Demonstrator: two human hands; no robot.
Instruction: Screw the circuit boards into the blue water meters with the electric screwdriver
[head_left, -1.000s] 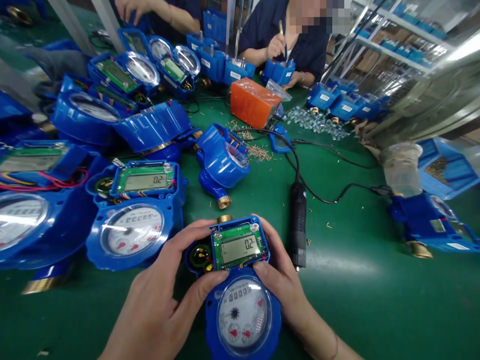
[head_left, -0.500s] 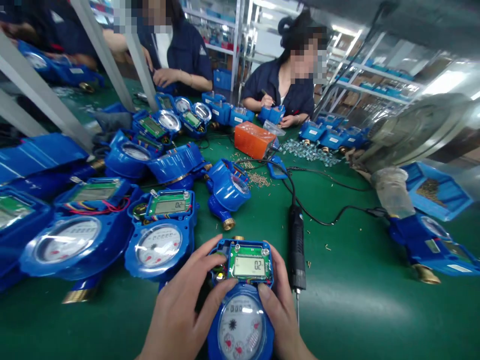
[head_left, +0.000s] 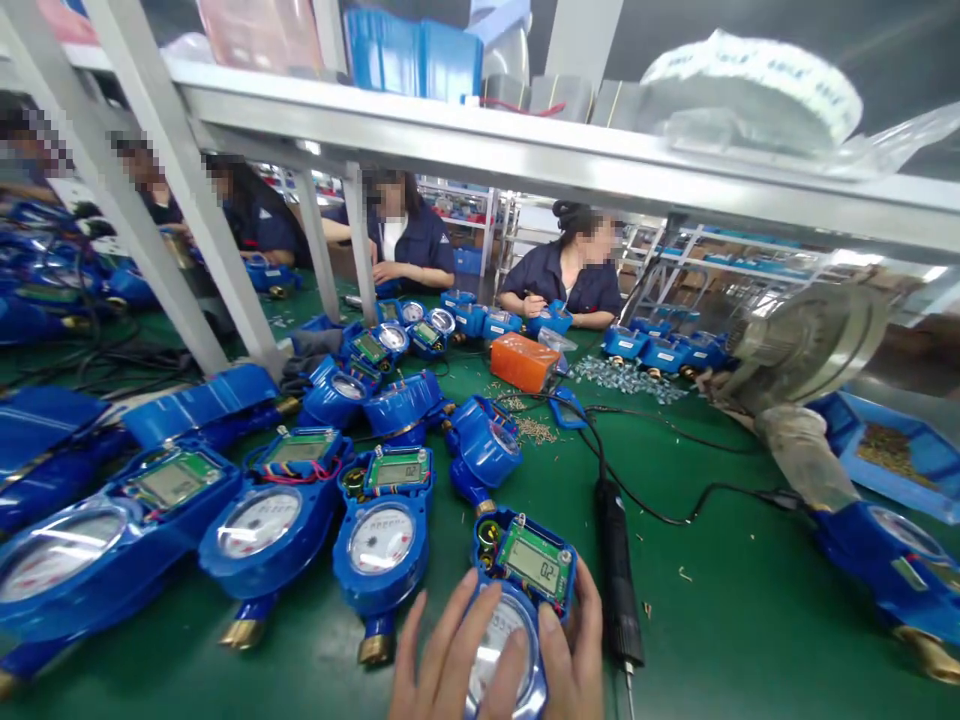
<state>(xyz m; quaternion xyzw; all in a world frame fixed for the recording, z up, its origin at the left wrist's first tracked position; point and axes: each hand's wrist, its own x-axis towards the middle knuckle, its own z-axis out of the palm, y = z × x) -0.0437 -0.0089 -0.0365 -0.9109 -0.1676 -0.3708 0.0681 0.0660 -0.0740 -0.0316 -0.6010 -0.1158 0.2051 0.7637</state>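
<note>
One green workbench (head_left: 720, 610) | many open blue water meters (head_left: 382, 540) lying on it | one blue water meter (head_left: 523, 600) in both hands at the near side, just beside a black electric screwdriver (head_left: 619, 570) | left hand (head_left: 442, 655) and right hand (head_left: 574, 650) with fingers spread, gripping both sides of its round glass | small screen (head_left: 534, 560) shows 02

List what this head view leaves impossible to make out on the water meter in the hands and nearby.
Head view:
- Water meter dial: mostly hidden by the left hand and right hand.
- Meter's lower end: cut off by the bottom edge.
- Electric screwdriver tip: cut off by the bottom edge.
- Loose brass pieces: too small to identify.
</note>
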